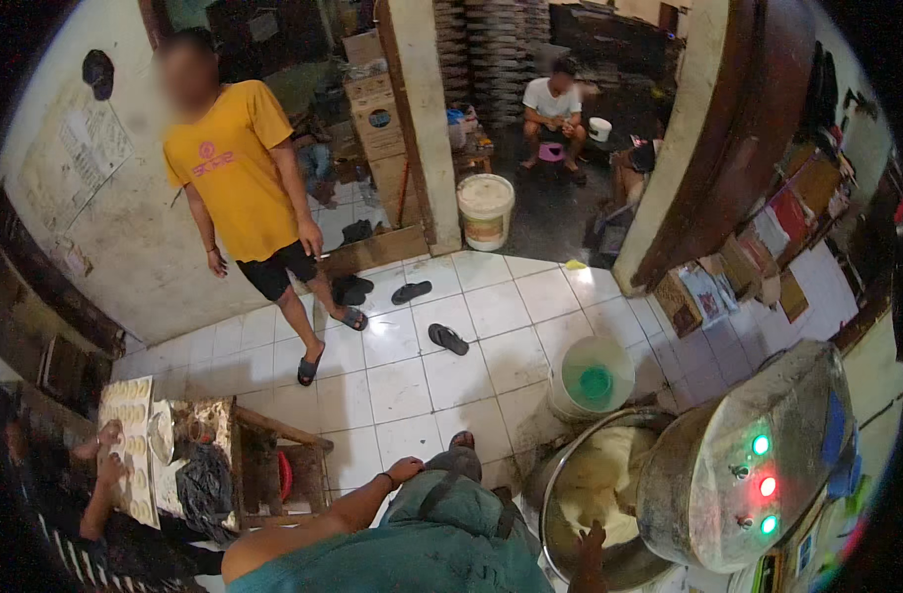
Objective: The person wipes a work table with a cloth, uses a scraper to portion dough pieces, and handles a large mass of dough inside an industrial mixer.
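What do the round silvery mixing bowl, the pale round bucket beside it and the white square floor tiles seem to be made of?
Round silvery mixing bowl: probably stainless steel, given its shiny grey rim. Pale round bucket: likely plastic, with a smooth, milky wall. White square floor tiles: probably glazed ceramic, going by glossy reflections and dark joints, though stone isn't ruled out.

The teal shirt (392,558) had short sleeves (263,575) and dark straps (439,497) in front; a dark wristband (385,480) circled the left wrist.
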Available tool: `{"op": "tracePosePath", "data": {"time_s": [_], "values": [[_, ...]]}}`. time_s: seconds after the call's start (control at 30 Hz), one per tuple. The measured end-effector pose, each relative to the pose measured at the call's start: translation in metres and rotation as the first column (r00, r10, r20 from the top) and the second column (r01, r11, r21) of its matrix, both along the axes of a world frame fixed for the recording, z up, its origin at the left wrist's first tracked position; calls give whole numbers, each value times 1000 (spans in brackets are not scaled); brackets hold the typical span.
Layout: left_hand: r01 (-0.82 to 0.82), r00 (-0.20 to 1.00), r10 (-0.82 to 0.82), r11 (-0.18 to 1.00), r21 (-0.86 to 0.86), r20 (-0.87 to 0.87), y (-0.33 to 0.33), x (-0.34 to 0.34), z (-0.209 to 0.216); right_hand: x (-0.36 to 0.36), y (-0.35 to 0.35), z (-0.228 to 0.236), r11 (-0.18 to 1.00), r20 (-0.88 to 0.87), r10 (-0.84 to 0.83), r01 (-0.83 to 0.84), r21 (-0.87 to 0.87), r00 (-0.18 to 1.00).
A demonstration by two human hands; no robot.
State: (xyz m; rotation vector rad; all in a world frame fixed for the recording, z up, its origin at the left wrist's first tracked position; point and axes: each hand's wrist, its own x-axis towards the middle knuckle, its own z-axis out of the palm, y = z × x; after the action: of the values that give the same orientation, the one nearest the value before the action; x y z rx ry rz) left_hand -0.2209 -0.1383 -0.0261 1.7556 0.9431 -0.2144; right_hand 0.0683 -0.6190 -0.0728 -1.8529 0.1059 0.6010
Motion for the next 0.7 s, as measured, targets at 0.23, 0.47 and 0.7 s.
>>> {"op": "tracePosePath", "data": {"time_s": [0.23,0.47,0.7], "values": [[172,985,-171,983,70,-15,8,-6,12,4,32,41,909,-393,-311,391,144,866],[-75,990,56,986,-147,-130,15,-20,21,4,14,14,867,-222,123,-214,-450,967],[-392,892,449,696,-602,-63,42,1,16,-3,-11,-19,392,-101,624,-423,-817,775]]}}
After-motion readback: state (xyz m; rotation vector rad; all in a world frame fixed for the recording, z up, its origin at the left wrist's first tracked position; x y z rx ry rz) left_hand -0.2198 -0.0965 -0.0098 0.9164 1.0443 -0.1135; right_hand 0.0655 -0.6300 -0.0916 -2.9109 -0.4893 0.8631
